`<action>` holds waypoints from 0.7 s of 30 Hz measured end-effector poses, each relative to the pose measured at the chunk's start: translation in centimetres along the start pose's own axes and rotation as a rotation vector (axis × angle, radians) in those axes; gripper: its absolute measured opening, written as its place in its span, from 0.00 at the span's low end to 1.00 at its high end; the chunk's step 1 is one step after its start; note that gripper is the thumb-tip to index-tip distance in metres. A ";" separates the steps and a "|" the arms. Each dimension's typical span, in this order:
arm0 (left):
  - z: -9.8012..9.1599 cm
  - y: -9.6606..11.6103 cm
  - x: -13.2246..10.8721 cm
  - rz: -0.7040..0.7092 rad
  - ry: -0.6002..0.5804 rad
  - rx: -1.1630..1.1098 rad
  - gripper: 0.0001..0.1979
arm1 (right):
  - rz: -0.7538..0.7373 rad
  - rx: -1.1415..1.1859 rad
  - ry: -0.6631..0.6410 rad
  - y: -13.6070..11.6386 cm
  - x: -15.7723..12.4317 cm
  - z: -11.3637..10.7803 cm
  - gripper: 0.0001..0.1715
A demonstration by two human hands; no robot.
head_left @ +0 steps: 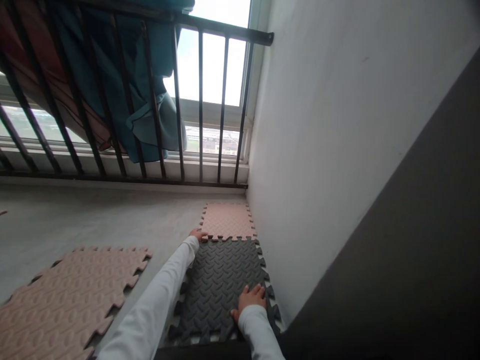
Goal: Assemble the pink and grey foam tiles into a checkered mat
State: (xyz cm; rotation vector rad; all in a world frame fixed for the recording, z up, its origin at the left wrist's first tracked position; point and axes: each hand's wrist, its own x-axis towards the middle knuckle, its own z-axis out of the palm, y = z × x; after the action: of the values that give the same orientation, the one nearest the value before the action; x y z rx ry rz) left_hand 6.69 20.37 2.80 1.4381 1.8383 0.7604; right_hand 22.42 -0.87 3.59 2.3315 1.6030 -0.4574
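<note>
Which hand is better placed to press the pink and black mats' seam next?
Likely the left hand: it is at one end of the seam; the right hand is farther back on the black mat.

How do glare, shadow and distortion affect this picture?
Head view: window glares nearly white; head view: lower right corner sinks into near-black, hiding detail; head view: left pink mat seems stretched toward the edge; head view: black mat tread stays readable.
</note>
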 end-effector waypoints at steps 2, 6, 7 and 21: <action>-0.2 1.0 0.0 -0.077 0.033 -0.199 0.17 | 0.004 -0.008 -0.019 0.0 -0.1 -0.1 0.49; -0.6 4.7 -0.2 -0.084 0.106 -0.546 0.14 | -0.005 -0.012 -0.019 0.1 -0.1 0.2 0.48; -0.9 5.9 -0.1 -0.067 0.128 -0.619 0.14 | -0.008 -0.010 -0.016 0.1 0.0 0.3 0.48; -26.7 2.4 -7.0 0.128 0.251 -0.975 0.08 | -0.021 0.008 0.008 0.9 -0.6 -0.1 0.45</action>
State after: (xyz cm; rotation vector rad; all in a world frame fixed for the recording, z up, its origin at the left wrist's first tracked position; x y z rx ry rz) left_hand -12.05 13.05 21.87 0.8234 1.2038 1.6599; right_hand 23.04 -1.61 3.93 2.3273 1.6335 -0.4609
